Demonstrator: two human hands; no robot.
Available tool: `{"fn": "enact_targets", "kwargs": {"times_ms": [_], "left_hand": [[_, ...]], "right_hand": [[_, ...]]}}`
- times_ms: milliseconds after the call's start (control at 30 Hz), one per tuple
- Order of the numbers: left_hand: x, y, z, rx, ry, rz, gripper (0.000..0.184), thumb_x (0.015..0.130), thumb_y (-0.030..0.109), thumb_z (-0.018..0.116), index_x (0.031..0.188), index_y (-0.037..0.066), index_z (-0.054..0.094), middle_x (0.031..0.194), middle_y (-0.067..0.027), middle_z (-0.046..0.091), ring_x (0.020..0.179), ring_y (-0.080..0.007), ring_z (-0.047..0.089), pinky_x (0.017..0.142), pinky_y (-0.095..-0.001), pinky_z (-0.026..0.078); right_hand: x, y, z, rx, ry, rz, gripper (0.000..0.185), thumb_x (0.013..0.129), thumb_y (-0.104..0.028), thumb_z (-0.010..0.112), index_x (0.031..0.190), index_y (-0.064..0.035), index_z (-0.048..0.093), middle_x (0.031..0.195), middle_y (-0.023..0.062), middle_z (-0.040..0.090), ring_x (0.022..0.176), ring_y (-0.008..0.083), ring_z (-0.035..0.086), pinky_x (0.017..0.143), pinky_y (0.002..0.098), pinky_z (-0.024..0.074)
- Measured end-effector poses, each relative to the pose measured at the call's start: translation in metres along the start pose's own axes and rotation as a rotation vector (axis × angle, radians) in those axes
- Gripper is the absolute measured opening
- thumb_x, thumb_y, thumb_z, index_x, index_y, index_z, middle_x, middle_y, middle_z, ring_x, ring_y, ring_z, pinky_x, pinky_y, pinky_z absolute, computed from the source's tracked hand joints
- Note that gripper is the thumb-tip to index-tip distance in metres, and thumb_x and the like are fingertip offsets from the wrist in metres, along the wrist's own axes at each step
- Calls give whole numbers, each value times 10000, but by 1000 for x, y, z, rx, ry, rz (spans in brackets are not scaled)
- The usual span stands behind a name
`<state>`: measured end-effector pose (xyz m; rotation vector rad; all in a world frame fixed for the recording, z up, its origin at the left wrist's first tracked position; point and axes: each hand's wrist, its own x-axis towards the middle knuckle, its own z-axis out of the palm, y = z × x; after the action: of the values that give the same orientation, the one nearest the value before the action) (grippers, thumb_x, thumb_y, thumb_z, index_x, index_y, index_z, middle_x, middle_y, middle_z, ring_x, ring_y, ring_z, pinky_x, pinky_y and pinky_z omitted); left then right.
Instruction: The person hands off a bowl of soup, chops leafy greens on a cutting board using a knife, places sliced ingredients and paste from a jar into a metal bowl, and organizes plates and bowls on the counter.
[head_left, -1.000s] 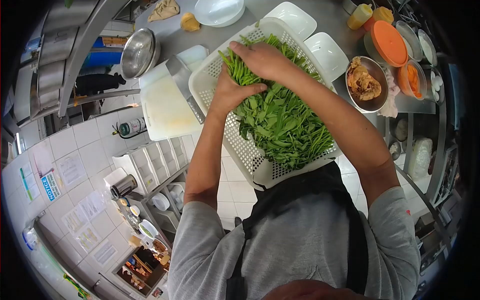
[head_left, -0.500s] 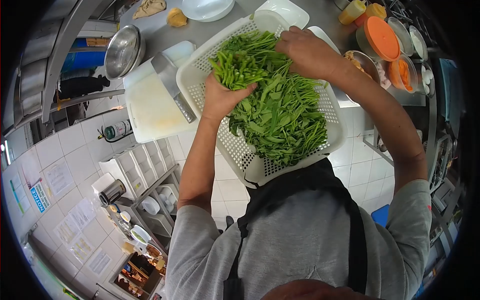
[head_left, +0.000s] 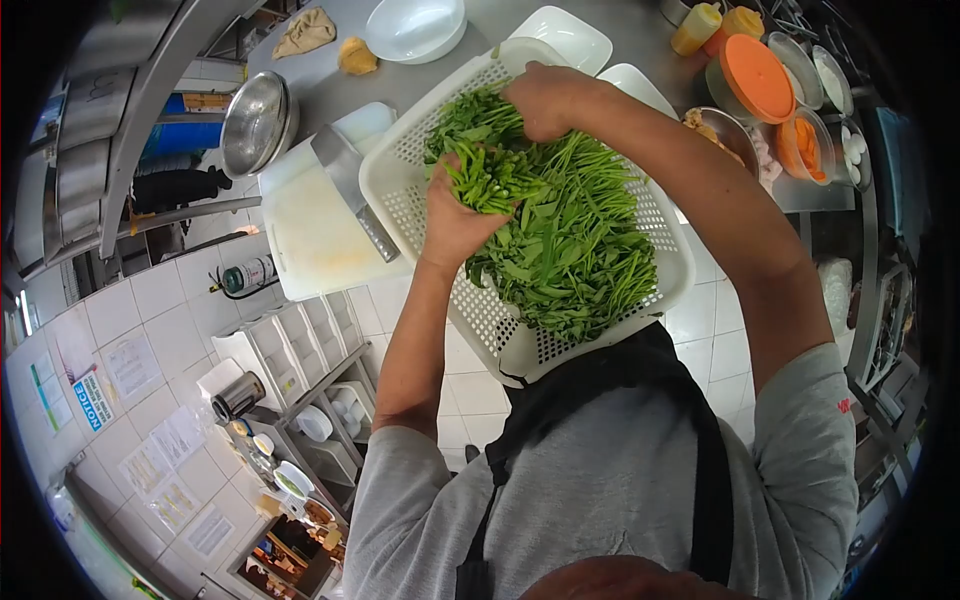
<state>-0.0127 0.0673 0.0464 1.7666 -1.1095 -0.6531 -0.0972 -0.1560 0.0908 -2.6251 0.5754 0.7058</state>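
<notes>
A white perforated basket (head_left: 405,190) holds a heap of leafy green stems (head_left: 575,250). My left hand (head_left: 455,215) is wrapped round a bunch of stems (head_left: 500,180), their cut ends pointing up, at the basket's left side. Over the far part of the basket, my right hand (head_left: 545,100) is closed at the leaves behind that bunch; what its fingers pinch is too hidden to name. Left of the basket, a cleaver (head_left: 345,170) lies on a white cutting board (head_left: 325,235).
Metal bowls (head_left: 252,122) stand at the left. Behind the basket are a clear bowl (head_left: 415,28) and a white square dish (head_left: 570,38). An orange-lidded container (head_left: 757,78), squeeze bottles (head_left: 697,28) and a bowl of orange pieces (head_left: 800,148) sit at the right.
My right hand first moved right, away from the bunch, then came back left behind it. My left hand kept the bunch and has lowered slightly toward me.
</notes>
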Motion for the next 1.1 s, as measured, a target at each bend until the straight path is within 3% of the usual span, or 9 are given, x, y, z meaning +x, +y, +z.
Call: {"fn": "enact_targets", "kwargs": {"times_ms": [267, 333, 467, 567, 633, 900, 967, 1000, 1100], "left_hand": [[-4, -7, 1, 132, 50, 93, 542, 658, 192, 924, 1154, 85, 733, 1193, -123, 683, 1147, -338, 629, 1045, -442, 493], [0, 1, -2, 353, 149, 376, 687, 656, 184, 960, 1254, 54, 649, 1383, -183, 614, 1202, -342, 664, 1043, -424, 539], [2, 13, -2, 411, 242, 398, 842, 645, 158, 981, 1380, 53, 583, 1506, -213, 524, 1262, -340, 642, 1067, -422, 535], [0, -12, 1, -279, 56, 89, 857, 668, 145, 959, 1417, 23, 561, 1319, -147, 702, 1242, -260, 669, 1105, -399, 515], [-5, -19, -4, -295, 75, -26, 813, 713, 106, 960, 1408, -9, 555, 1243, -113, 733, 1121, -209, 715, 1012, -351, 572], [-9, -14, -7, -231, 80, 18, 711, 743, 90, 943, 1363, -11, 611, 1179, -83, 751, 1067, -180, 723, 969, -326, 581], [-12, -26, -18, -275, 66, -6, 548, 757, 66, 921, 1246, -24, 692, 1133, -77, 765, 1031, -169, 729, 935, -327, 588], [-10, -17, -18, -325, 130, -16, 415, 756, 31, 902, 1135, -21, 741, 1096, -80, 773, 990, -164, 731, 896, -322, 594], [-14, -20, -28, -474, 273, -77, 487, 749, -22, 879, 1208, -9, 718, 1132, -90, 763, 996, -172, 724, 901, -319, 587]], "right_hand": [[12, 15, 25, -184, 559, -345, 210, 827, -83, 686, 1015, -28, 762, 1039, 176, 739, 1119, 396, 670, 935, 536, 541], [3, 8, 16, -185, 572, -367, 193, 833, -86, 677, 999, -32, 761, 990, 175, 736, 1076, 391, 688, 893, 544, 547], [-17, -12, 6, 145, 238, -408, 273, 858, -164, 682, 1080, -30, 769, 1027, 214, 741, 965, 379, 722, 862, 515, 562], [-29, -19, -21, 293, -48, -392, 385, 934, -290, 694, 1203, -25, 766, 1112, 204, 764, 946, 317, 733, 845, 439, 589], [-30, -2, -18, 1095, -73, -243, 464, 1002, -408, 676, 1246, -22, 757, 1109, 140, 770, 943, 244, 729, 839, 376, 598], [-64, -48, 29, 946, 249, -262, 363, 1075, -322, 644, 1233, -19, 766, 1117, 133, 782, 1071, 229, 733, 959, 378, 559], [-65, -48, 33, 1044, 249, -242, 406, 1066, -357, 648, 1288, -31, 742, 1198, 161, 767, 1127, 279, 730, 995, 380, 544], [-64, -49, 41, 894, 528, -228, 446, 1057, -378, 645, 1326, -29, 718, 1229, 186, 750, 1130, 311, 724, 988, 407, 550], [-48, -31, 101, 552, 788, -293, 629, 1074, -461, 586, 1532, -30, 548, 1500, 223, 606, 1381, 366, 588, 1156, 466, 460]]}}
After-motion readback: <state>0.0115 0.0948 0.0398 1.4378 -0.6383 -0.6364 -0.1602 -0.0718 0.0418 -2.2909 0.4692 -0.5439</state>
